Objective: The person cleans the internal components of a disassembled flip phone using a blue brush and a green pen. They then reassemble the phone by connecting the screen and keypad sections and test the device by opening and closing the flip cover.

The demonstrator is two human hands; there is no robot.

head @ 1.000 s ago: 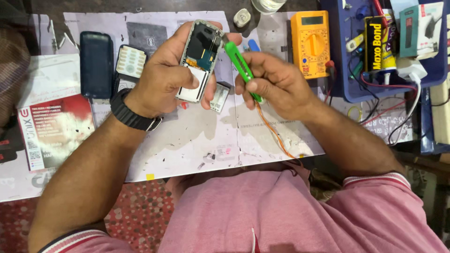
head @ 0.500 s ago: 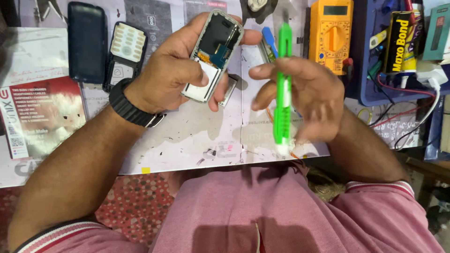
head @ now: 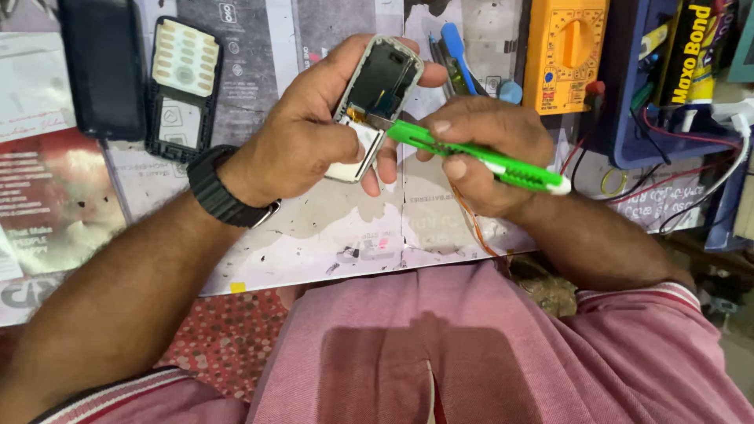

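The left hand (head: 314,133) is wrapped around an opened mobile phone body (head: 369,106) at upper centre of the frame, fingers closed on its sides, the bare inside facing up; a black wristwatch (head: 224,188) sits on that wrist; the right hand (head: 483,153), just right of centre, is closed round a green utility knife (head: 471,153), its tip touching the phone body near the middle of its right edge; in the upper left lie a keypad frame (head: 182,86) and, beside it, a dark phone cover (head: 102,67), both on the paper-covered bench (head: 330,228); an orange multimeter (head: 564,51) stands at the upper right, with red wires (head: 667,133) trailing below the blue tray (head: 628,118) beside it.
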